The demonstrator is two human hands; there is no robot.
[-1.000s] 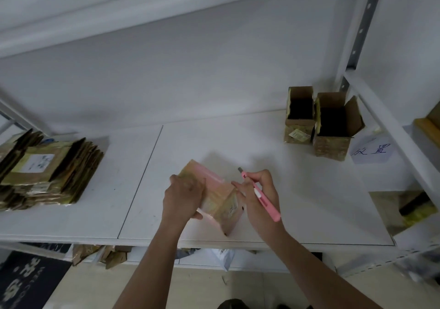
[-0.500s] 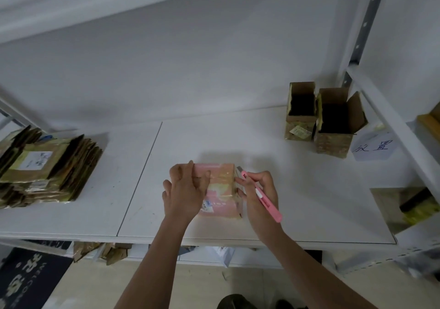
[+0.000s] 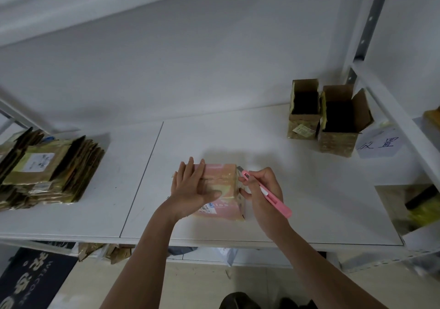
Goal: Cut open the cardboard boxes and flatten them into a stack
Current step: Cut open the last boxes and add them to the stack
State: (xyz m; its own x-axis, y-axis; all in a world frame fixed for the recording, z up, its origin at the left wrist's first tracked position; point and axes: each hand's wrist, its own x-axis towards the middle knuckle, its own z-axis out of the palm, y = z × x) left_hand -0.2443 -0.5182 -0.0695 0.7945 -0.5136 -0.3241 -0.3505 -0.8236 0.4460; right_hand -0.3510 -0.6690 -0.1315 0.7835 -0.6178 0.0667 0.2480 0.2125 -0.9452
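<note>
The left hand (image 3: 194, 187) lies flat, fingers straight, on the taped box (image 3: 222, 189). At 3 o'clock, the right hand (image 3: 262, 189) grips a pink box cutter (image 3: 266, 193), blade touching the box's corner.

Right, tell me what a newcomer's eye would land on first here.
The pink cutter gripped in the right hand, its blade at the right edge of the pinkish taped box mid-shelf, which the left hand presses flat. Then the stack of flattened boxes far left, and two open boxes back right.
</note>
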